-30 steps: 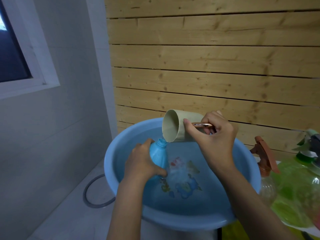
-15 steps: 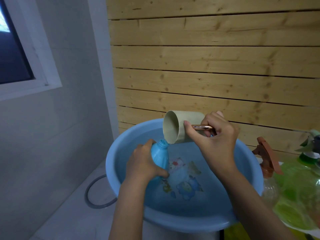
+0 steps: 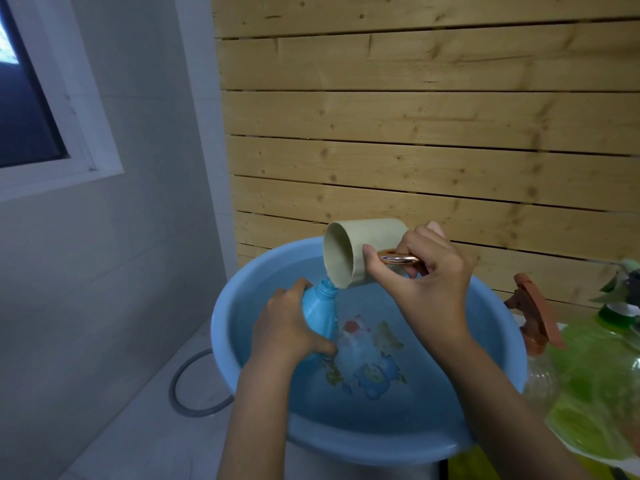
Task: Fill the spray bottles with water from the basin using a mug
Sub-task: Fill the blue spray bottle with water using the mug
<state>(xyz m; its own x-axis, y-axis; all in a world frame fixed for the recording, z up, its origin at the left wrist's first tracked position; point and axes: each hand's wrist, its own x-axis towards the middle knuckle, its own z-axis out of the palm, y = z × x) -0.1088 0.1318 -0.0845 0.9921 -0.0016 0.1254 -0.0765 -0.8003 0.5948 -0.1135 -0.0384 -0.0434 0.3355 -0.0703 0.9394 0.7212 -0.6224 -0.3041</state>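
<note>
Pale wooden slats (image 3: 415, 133) face me. My left hand (image 3: 291, 327) wraps around a blue spray bottle (image 3: 320, 311), tilted, its neck uncapped. My right hand (image 3: 426, 282) grips the handle of a beige mug (image 3: 360, 251), tipped with its rim at that neck. Beneath both hands sits a blue basin (image 3: 221, 341) of water; an orange-topped spray bottle (image 3: 533, 317) stands right of my right hand.

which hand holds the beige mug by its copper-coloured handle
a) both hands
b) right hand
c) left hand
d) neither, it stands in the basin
b: the right hand grips the handle of the beige cylindrical mug, which is tipped over the open neck of the blue plastic bottle, while the left hand holds that bottle.
</note>
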